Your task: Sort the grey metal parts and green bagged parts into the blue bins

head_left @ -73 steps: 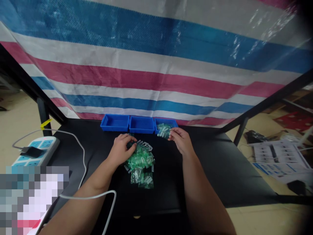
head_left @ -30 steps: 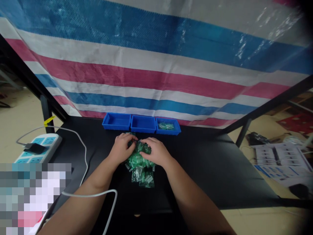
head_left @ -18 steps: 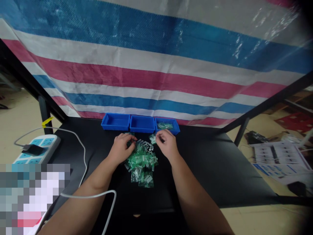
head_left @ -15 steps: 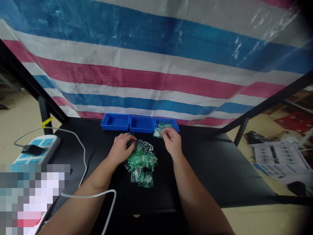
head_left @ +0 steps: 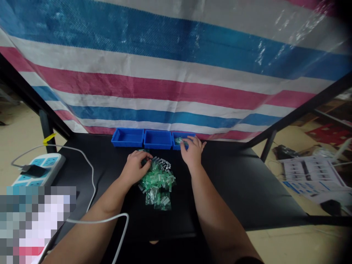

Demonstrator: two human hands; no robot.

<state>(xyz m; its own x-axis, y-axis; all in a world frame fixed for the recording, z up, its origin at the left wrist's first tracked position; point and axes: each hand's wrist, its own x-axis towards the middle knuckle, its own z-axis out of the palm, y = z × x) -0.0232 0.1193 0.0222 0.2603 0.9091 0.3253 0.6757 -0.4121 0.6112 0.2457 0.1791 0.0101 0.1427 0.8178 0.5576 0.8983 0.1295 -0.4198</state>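
Note:
A heap of small clear-green plastic bags [head_left: 158, 178] with small metallic parts inside lies on the black table. At its upper left edge is my left hand [head_left: 135, 167], fingers curled and closed; whatever they grip is hidden. A bit of green bag shows just beyond these fingers. My right hand [head_left: 191, 152] is over the front of the right blue bin [head_left: 176, 146], palm down with fingers spread and nothing seen in them. Several small bags [head_left: 179, 140] lie in that bin, partly covered by the hand.
Left of that bin stand a middle blue bin [head_left: 158, 140] and a left blue bin [head_left: 128, 137]. A power strip [head_left: 48, 167] sits at the table's left, and its white cable [head_left: 92, 167] loops toward my left forearm. A striped tarp [head_left: 176, 88] rises behind the bins.
My right hand has opened and let go of a small bag at the right bin. It has moved slightly farther over the bin. My left hand stays by the heap.

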